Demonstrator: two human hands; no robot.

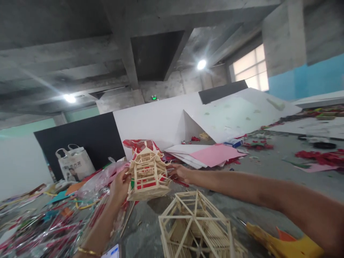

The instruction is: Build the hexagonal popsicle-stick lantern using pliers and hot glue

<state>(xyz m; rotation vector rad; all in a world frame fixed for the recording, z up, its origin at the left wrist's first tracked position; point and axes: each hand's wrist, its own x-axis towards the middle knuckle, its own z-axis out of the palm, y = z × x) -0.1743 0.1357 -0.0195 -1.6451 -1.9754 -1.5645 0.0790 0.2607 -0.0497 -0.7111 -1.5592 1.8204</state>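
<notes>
Wooden stick pagoda (pixel 147 171) held up above the floor (pixel 268 172), left hand (pixel 120 186) and right hand (pixel 179 172) fingers closed on opposite sides. Likely inspecting it; turning needs a light, even grip. Larger frame (pixel 196 229) lies below.

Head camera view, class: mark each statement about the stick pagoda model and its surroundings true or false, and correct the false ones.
1. Both hands hold the stick pagoda model. True: the left hand grips one side and the right hand the other.
2. The second stick frame is held in the air. False: it rests on the grey table, nearer the camera.
3. A pink paper sheet lies behind the model. True.
4. The tote bag is black. False: it is white.
</notes>
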